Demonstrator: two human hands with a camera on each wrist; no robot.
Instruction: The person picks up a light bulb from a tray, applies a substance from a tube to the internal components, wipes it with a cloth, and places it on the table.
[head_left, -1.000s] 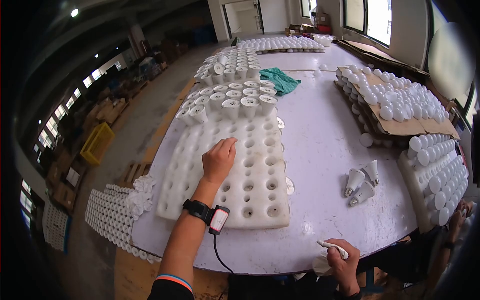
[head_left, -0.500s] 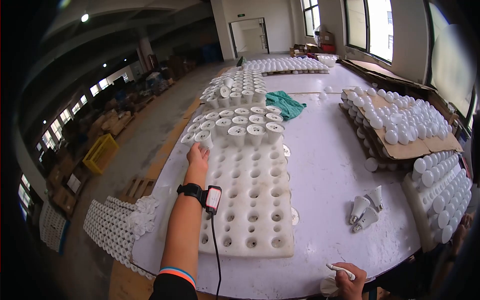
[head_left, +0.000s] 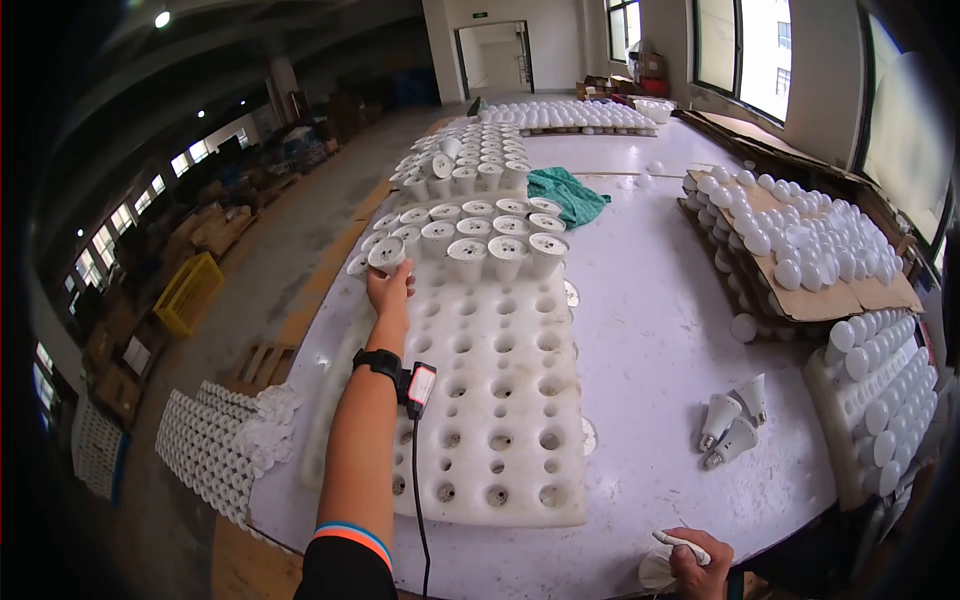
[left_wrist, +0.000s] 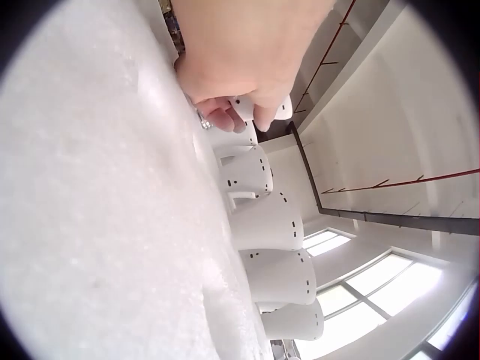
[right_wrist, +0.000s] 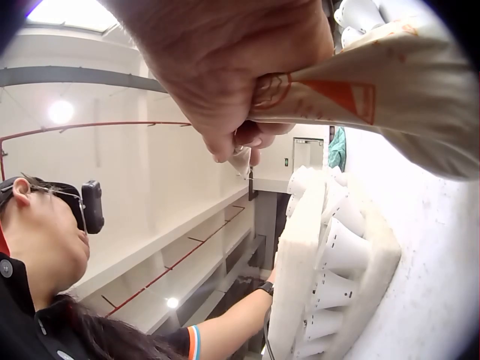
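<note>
My left hand (head_left: 391,290) grips a white cup-shaped bulb housing (head_left: 386,253) at the near left of a group of such housings. They stand wide end up in a white foam tray (head_left: 480,400) whose near rows of holes are bare. In the left wrist view, the fingers (left_wrist: 221,120) close round the housing, beside a row of other housings (left_wrist: 274,221). Low at the table's front edge, my right hand (head_left: 705,568) holds a white plastic bag (right_wrist: 420,82) with orange print, its narrow twisted part gathered in the fist.
Three bulbs (head_left: 735,422) lie on the table (head_left: 660,330) to the right. Beyond them are stacked round bulb covers on cardboard (head_left: 850,285) and a foam rack of bulbs (head_left: 850,420). A green cloth (head_left: 567,197) lies behind the tray. Another person (right_wrist: 45,247) shows in the right wrist view.
My left hand has moved forward and left from above the bare holes to the near-left housing and now grips it. The right hand keeps holding the bag near the table's edge.
</note>
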